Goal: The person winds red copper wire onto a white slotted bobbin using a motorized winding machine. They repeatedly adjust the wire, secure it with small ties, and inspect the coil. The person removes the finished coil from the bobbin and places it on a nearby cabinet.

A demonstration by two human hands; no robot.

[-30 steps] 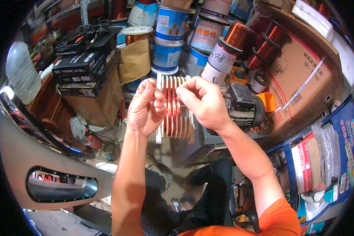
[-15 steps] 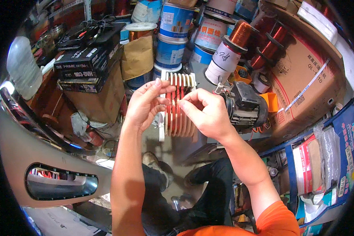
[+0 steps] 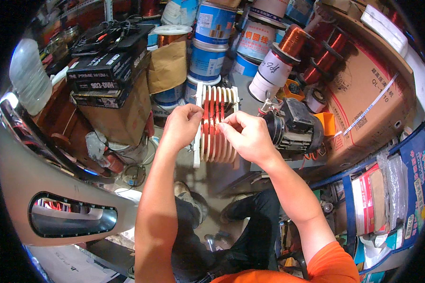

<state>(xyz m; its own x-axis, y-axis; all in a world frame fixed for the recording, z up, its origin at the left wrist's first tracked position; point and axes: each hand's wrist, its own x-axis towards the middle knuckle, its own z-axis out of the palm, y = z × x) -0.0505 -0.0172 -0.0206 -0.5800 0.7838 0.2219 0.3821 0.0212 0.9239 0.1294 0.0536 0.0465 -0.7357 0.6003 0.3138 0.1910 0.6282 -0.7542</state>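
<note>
In front of me stands a coil winding form (image 3: 229, 153) with a row of pale ribbed discs. Red bands and copper wire (image 3: 211, 123) lie in the slots between its discs. At the form's left side, my left hand (image 3: 183, 123) has thumb and fingers pressed together; whatever they may hold is too small to make out. My right hand (image 3: 246, 137) pinches at the copper wire near the middle of the form, its fingertips over the front of the slots.
An electric motor (image 3: 295, 126) sits on the grey bench right of the form. Behind stand blue wire drums (image 3: 207, 63) and copper wire spools (image 3: 293, 41). Cartons (image 3: 366, 94) fill the right; black boxes (image 3: 97, 70) are stacked at the left.
My left hand's fingers have closed together and lowered slightly, away from the front of the slots to the form's left side. My right hand stays nearly in place.
</note>
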